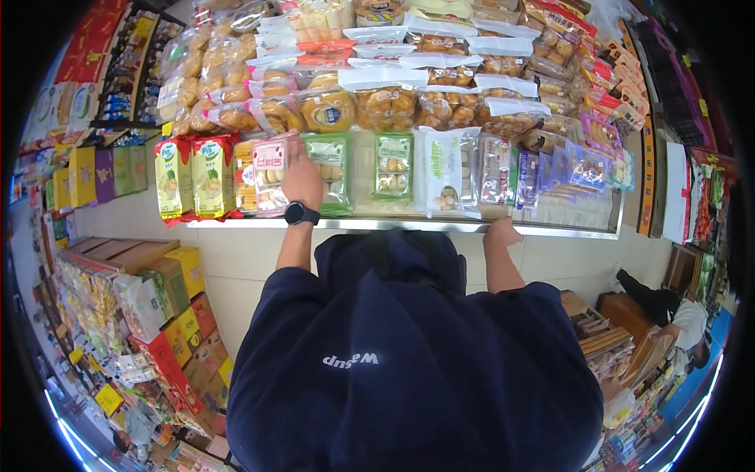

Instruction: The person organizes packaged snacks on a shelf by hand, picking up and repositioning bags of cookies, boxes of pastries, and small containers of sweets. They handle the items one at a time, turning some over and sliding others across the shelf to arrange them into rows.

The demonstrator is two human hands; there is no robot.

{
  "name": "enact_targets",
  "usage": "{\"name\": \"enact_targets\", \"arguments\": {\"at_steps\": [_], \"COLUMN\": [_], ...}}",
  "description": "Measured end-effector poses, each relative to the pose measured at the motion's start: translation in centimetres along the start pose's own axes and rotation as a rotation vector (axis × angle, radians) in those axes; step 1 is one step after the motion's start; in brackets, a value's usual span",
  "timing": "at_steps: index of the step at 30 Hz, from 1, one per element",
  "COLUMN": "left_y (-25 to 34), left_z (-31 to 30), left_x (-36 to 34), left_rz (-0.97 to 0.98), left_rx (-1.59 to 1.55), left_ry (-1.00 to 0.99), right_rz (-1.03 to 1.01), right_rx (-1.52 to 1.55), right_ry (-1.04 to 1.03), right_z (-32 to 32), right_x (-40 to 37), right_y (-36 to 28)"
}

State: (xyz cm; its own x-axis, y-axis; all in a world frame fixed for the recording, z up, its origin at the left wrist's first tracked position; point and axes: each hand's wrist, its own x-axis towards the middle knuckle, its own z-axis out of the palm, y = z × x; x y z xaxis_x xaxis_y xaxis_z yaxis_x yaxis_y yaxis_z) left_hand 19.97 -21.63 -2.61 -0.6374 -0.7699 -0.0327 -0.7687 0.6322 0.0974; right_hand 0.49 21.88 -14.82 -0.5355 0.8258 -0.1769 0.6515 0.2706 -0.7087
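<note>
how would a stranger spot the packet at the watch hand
Find the display table with the shiny metal front edge. In its front row, toward the left end, look beside the left hand with a black watch at its wrist. The pink packet there stands out by colour from the green packet just right and the red-edged bags farther left.

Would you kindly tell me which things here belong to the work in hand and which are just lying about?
Apparently in the work:
left hand, at the pink packet
right hand, at the metal rim
neighbouring green packet

Apparently just about:
bagged pastries
yellow carton
</note>
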Motion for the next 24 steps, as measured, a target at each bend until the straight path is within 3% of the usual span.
{"name": "enact_targets", "arguments": {"at_steps": [4, 7, 10, 14, 20, 24], "left_y": [-0.2, 1.1, 5.1, 4.3, 3.2, 5.6], "left_z": [-0.5, -0.5, -3.3, 1.2, 1.3, 2.2], "left_x": [0.7, -0.3, -1.0, -1.0, -1.8, -2.7], "left_rz": [-0.057, 0.211, 0.253, 0.290, 0.311, 0.409], "left_rx": [0.064, 0.029, -0.017, 0.028, 0.040, -0.299], "left_ry": [-0.250, 0.227, 0.012, 0.059, 0.050, 0.061], "right_rz": [0.006, 0.039, 0.058, 0.020, 0.041, 0.018], "right_rx": [-0.014, -0.045, -0.060, -0.033, 0.015, 0.031], "right_ry": [-0.006, -0.038, -0.045, -0.046, -0.058, -0.052], "right_z": [0.2, 0.0, -0.2, 0.0, -0.5, -0.5], "right_x": [0.2, 0.0, -0.1, 0.3, -0.6, -0.5], "right_y": [0.3, 0.1, 0.0, 0.4, -0.6, -0.5]}}
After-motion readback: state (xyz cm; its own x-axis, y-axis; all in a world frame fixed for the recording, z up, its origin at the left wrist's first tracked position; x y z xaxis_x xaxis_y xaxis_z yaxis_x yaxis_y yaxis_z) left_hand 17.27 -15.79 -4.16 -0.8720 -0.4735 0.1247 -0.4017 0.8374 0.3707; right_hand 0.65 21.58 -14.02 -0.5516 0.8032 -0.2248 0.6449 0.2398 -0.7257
